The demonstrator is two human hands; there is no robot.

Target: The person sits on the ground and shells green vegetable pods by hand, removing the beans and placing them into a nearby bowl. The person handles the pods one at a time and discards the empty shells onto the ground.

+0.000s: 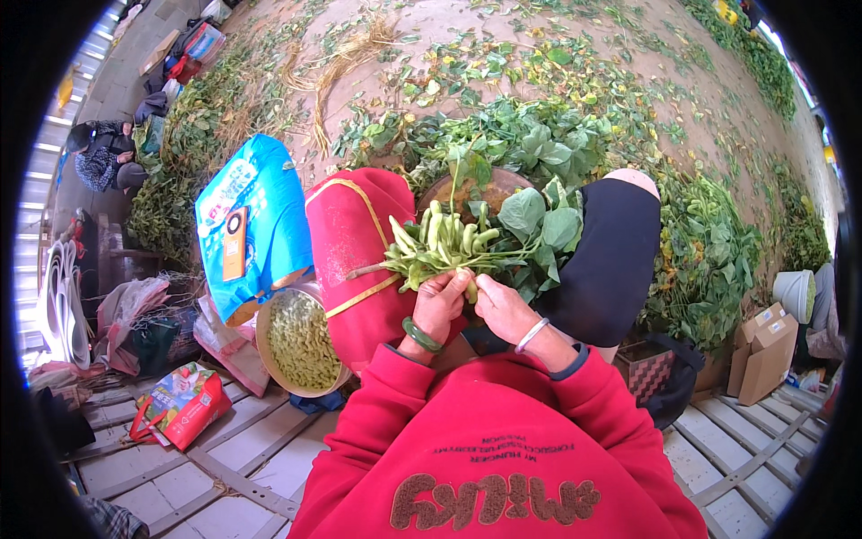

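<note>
My left hand (438, 303), with a green bangle at its wrist, pinches at a cut bean stalk (367, 271) thick with green pods (444, 239). The stalk lies crosswise over my lap, its leafy end (542, 226) towards my right knee. Close beside it, my right hand (504, 308), wearing a silver bangle, has thumb and finger on a single pod (471, 291) between the two hands. Left of my red-covered leg (357, 229), a bucket (264, 330) holds many shelled green beans (301, 340).
A blue bag (273, 195) with an orange phone-like object (235, 244) on it stands by my left knee. Bean plants (704, 263) are heaped to the right and ahead. Cardboard boxes (761, 350) stand far right. Another person (104, 155) sits at far left. A red bag (192, 407) lies lower left.
</note>
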